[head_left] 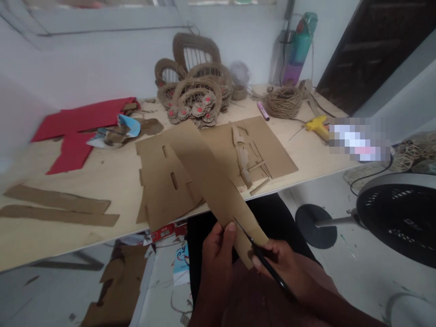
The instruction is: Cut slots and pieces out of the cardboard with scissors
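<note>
A long strip of brown cardboard (218, 181) slants from over the tabletop down to my lap. My left hand (220, 245) pinches its lower part, thumb on top and fingers beneath. In my right hand (282, 261) are black-handled scissors (269, 265), their blades lying along a cut that runs into the strip from its near end. The fingers of my right hand also touch the near end of the cardboard beside the cut. Under the far part of the strip lies a slotted cardboard sheet (160, 186).
Two cut cardboard strips (61, 200) lie at left, near red sheets (85, 118). Rope-covered frames with paper flowers (199, 97) stand against the wall. A rope coil (284, 102), a pink marker (263, 111) and a yellow glue gun (316, 125) are at right. A black fan (398, 222) stands beside the table.
</note>
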`<action>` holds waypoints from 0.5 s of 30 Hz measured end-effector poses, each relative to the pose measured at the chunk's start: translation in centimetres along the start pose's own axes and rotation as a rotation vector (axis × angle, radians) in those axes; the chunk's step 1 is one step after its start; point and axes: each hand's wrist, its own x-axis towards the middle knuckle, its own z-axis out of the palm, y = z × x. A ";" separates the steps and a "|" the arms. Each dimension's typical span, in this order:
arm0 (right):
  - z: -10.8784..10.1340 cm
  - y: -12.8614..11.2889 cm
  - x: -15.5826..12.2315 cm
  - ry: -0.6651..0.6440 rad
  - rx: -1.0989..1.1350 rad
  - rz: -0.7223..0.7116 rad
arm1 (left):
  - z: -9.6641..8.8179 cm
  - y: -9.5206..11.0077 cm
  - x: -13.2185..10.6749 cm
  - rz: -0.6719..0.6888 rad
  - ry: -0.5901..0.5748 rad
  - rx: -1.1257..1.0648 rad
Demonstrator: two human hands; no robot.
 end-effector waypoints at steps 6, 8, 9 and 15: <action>0.3 -4.0 -1.1 0.029 -0.075 0.141 | 0.0 -0.3 0.0 0.000 0.014 -0.069; 0.3 -5.4 -1.3 0.065 -0.192 0.230 | -0.1 -0.5 0.0 -0.003 0.007 -0.084; 0.3 -5.9 -1.4 0.080 -0.248 0.255 | -0.2 -0.5 -0.1 -0.011 0.009 -0.085; 0.1 -6.0 -1.4 0.036 -0.403 0.216 | 0.0 -0.1 -0.4 -0.086 0.050 -0.121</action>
